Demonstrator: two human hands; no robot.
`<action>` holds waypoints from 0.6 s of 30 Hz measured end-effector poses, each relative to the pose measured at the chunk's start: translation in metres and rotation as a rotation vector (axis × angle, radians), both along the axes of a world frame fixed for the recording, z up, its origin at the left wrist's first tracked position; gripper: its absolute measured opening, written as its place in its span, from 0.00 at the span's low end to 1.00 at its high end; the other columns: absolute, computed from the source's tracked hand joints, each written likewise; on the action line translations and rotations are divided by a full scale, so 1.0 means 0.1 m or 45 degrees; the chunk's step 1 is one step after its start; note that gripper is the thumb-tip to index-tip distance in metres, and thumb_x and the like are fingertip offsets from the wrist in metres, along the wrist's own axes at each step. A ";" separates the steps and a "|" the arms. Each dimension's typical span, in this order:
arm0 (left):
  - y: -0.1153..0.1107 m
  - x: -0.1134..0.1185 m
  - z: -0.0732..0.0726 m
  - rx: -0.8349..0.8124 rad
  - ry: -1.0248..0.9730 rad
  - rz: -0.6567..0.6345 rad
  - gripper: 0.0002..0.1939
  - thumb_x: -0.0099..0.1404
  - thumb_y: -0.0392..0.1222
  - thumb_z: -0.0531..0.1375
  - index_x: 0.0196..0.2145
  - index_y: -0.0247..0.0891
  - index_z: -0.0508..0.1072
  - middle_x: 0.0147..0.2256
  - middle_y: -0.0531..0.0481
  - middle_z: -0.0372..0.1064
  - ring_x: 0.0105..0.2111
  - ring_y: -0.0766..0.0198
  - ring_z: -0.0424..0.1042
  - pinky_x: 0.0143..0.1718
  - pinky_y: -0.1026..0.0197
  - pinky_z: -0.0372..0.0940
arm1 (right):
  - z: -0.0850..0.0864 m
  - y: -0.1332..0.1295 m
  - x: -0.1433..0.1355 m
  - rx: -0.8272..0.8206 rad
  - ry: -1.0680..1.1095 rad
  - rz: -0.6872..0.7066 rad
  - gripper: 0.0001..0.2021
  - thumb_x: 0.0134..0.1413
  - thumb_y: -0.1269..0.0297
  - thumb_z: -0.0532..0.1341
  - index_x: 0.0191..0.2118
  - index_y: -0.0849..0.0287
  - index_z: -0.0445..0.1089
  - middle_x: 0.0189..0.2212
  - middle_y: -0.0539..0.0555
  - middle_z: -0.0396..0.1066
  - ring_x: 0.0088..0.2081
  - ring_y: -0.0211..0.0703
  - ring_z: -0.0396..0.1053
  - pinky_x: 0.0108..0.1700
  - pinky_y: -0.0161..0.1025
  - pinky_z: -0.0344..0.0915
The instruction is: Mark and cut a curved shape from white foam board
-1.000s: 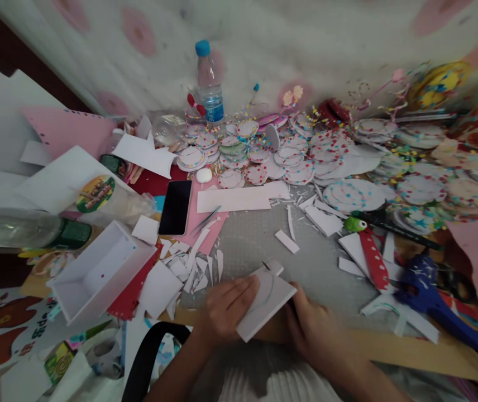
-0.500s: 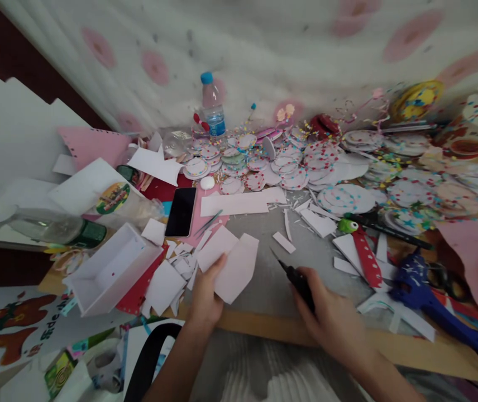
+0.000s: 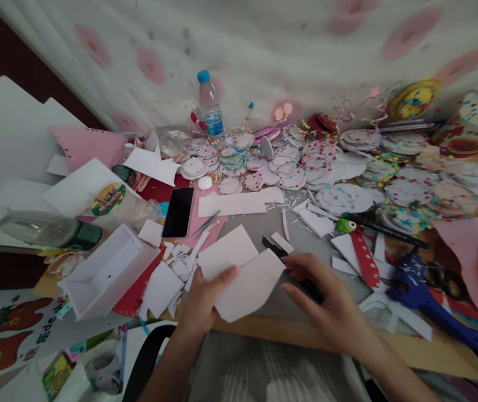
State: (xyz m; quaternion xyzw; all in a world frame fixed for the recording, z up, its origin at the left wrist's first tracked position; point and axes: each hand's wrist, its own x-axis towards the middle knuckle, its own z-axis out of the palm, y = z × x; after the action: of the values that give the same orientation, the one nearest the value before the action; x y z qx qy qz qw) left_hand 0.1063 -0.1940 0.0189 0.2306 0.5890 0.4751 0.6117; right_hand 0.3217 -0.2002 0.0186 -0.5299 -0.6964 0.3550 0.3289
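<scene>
The left hand [image 3: 201, 304] has its fingers [image 3: 226, 274] closed on two white foam-board pieces [image 3: 243, 273], thumb on top, holding them tilted just above the near part of the tabletop [image 3: 259, 234]. The right hand [image 3: 326, 304] grips a black craft knife [image 3: 293, 268]; its fingers [image 3: 301, 262] are curled round the handle, and the blade end points away, close beside the far corner of the pieces. Whether the blade touches them cannot be told.

Under the hands lies a grey cutting mat, bare only in a small patch ahead of them. White offcuts [image 3: 180, 268] lie scattered just to the left, next to an open white box [image 3: 105, 273] and a dark phone [image 3: 179, 212]. To the right sit a red dotted strip [image 3: 367, 257] and a blue glue gun [image 3: 427, 298], both near the right wrist. Farther back, dotted round discs [image 3: 289, 162] cover the tabletop up to a water bottle [image 3: 208, 106] standing upright against a white cloth with pink spots [image 3: 264, 50]. The wooden front edge [image 3: 264, 326] runs right under the wrists. Large white boards [image 3: 8, 139] lean at the far left.
</scene>
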 end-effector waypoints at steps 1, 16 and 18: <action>-0.02 0.00 0.02 0.033 0.071 -0.038 0.26 0.48 0.46 0.71 0.44 0.34 0.75 0.40 0.44 0.78 0.38 0.53 0.78 0.35 0.59 0.74 | 0.04 0.00 -0.02 0.008 0.063 0.022 0.12 0.60 0.61 0.59 0.48 0.55 0.63 0.40 0.54 0.69 0.39 0.42 0.67 0.40 0.37 0.68; -0.01 -0.22 0.50 1.138 0.938 -0.945 0.12 0.67 0.48 0.55 0.33 0.48 0.78 0.33 0.52 0.79 0.39 0.60 0.78 0.47 0.52 0.72 | 0.38 0.12 0.03 1.054 -0.125 0.138 0.10 0.55 0.75 0.59 0.42 0.57 0.69 0.30 0.55 0.73 0.35 0.45 0.66 0.34 0.43 0.68; -0.04 -0.22 0.47 1.092 0.949 -0.930 0.12 0.66 0.50 0.57 0.31 0.48 0.78 0.31 0.51 0.79 0.37 0.59 0.78 0.46 0.52 0.72 | 0.35 0.11 0.04 1.086 -0.137 0.126 0.10 0.55 0.75 0.60 0.42 0.57 0.70 0.29 0.55 0.74 0.35 0.46 0.68 0.33 0.44 0.69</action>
State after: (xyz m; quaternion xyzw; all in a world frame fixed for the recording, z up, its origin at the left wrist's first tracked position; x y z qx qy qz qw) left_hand 0.0840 -0.1976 0.0655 0.7858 0.4043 0.3183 0.3431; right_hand 0.3253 -0.1897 0.0541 -0.3303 -0.8216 0.0227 0.4641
